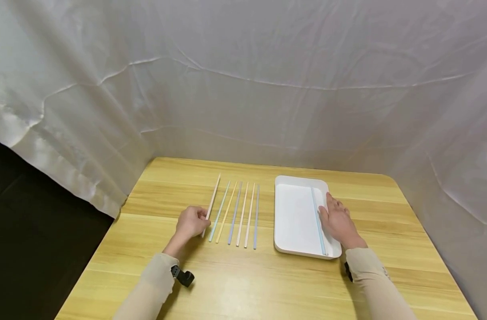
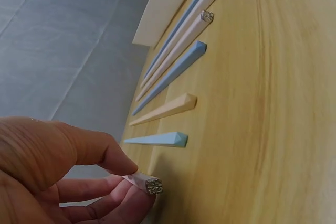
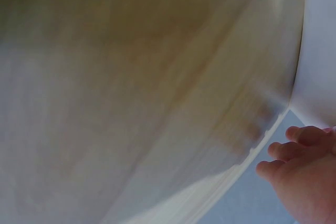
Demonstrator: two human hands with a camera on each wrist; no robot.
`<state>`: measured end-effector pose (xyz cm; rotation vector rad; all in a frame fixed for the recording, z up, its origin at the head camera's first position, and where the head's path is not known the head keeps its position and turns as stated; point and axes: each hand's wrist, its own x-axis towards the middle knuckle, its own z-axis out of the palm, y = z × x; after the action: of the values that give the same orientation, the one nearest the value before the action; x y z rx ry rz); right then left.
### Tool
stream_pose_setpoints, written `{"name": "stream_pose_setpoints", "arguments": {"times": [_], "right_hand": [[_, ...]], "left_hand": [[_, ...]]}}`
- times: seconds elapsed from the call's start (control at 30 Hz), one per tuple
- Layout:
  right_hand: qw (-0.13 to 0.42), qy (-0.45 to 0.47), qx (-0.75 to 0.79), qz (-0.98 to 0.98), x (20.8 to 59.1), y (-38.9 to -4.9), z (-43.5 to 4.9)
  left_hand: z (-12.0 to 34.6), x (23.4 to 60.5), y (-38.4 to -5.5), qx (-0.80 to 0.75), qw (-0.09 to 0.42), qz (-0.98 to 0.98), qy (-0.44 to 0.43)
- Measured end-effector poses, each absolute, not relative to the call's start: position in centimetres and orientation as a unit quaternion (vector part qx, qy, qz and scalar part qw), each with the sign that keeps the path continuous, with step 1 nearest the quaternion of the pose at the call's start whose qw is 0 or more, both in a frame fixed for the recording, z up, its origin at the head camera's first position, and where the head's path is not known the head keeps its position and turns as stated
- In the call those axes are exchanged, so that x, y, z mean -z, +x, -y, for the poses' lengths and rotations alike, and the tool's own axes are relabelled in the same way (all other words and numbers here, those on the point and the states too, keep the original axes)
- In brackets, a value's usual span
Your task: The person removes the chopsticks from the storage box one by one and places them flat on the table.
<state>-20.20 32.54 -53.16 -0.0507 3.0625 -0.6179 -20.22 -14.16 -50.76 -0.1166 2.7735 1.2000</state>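
My left hand (image 1: 192, 221) pinches a pale pink chopstick (image 2: 144, 182) between thumb and fingers near its thick, silver-patterned end. That chopstick (image 1: 214, 195) lies at the left end of a row, slanting away from me. Beside it, left to right, come a light teal chopstick (image 1: 219, 211), a yellow one (image 1: 226, 212), a blue one (image 1: 235, 213), two pale pink ones (image 1: 242, 214) and another blue one (image 1: 256, 217). My right hand (image 1: 339, 222) rests at the right rim of a white tray (image 1: 293, 218), fingers extended. Inside the tray, a light blue chopstick (image 1: 318, 222) lies along the right side.
Everything stands on a wood-grain table (image 1: 235, 284) with rounded far corners. A pale curtain (image 1: 243, 111) hangs behind it and along both sides. A black wrist camera (image 1: 183, 276) sticks out from my left sleeve.
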Motion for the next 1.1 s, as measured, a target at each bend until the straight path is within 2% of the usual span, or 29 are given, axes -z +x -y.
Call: {"name": "stream_pose_setpoints", "arguments": {"times": [0.77, 0.93, 1.1], "right_hand": [[0.009, -0.017, 0.195, -0.981, 53.2, -20.4, -32.7], [0.011, -0.016, 0.197, -0.98, 53.4, -20.4, -32.8], [0.01, -0.013, 0.198, -0.98, 53.5, -20.4, -32.8]], "left_hand": [[13.9, 50.5, -20.0, -0.354, 0.082, -0.931, -0.039], [13.5, 49.8, -19.9, -0.341, 0.068, -0.937, -0.029], [12.2, 49.1, -19.9, -0.401, 0.061, -0.914, 0.006]]}}
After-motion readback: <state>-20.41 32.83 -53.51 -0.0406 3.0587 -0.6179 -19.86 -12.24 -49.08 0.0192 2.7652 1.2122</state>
